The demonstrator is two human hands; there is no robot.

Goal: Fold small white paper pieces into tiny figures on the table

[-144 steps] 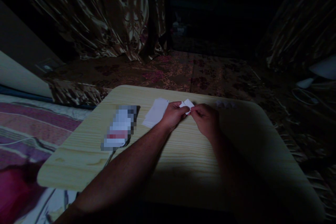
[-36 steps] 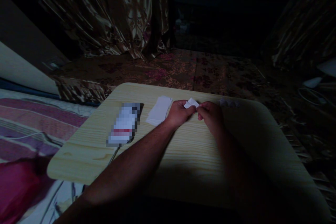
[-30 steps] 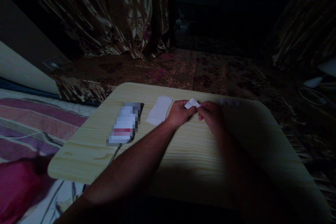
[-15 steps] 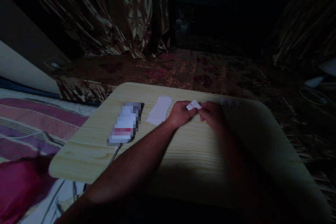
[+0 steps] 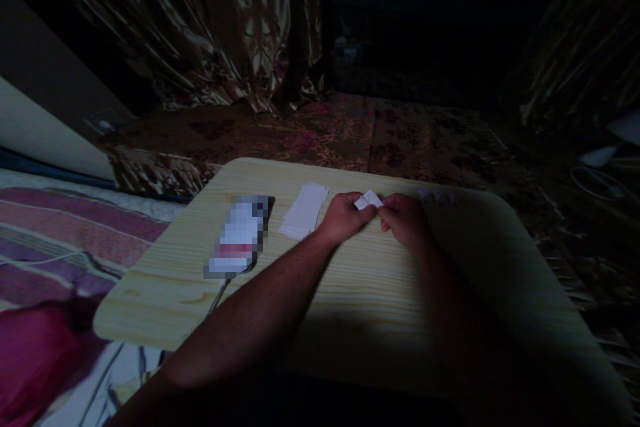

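Both hands meet over the far middle of a light wooden table (image 5: 350, 280). My left hand (image 5: 345, 215) and my right hand (image 5: 406, 220) pinch a small folded white paper (image 5: 369, 199) between their fingertips, just above the tabletop. Each hand's fingers are closed on the paper. A small stack of white paper sheets (image 5: 304, 210) lies flat on the table just left of my left hand.
A blurred-out flat object (image 5: 239, 236) lies on the table's left part, with a thin cable running off the near edge. Small pale pieces (image 5: 437, 195) lie right of my right hand. A striped bedspread (image 5: 60, 247) sits at left; patterned carpet and curtains lie beyond.
Over the last seconds the paper has become smaller and more tightly folded between my fingers. The hands stay in nearly the same spot; the view shifted slightly.
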